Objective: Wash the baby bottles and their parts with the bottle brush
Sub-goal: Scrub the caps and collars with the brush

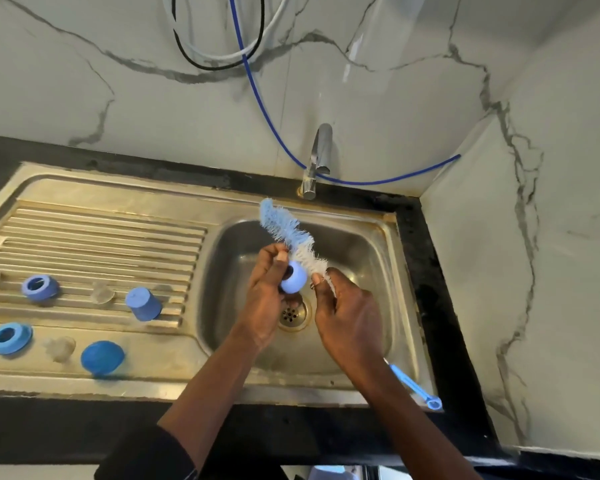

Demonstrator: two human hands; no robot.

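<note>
Over the steel sink basin [357,247], my left hand [265,299] grips a light-blue bottle ring [293,279]. My right hand [352,320] holds the bottle brush [286,230] just below its blue-and-white bristles, which point up and left beside the ring. The brush's blue handle end [416,388] sticks out past my right wrist. On the drainboard [101,233] lie two more blue rings [39,287] [10,337], two blue caps [142,303] [102,356] and clear teats [102,292] [59,348].
A chrome tap [317,161] stands behind the basin, with no water visibly running. A blue hose [267,109] and other cables hang on the marble wall. The drain [293,315] lies under my hands. A black counter edge [440,306] borders the sink.
</note>
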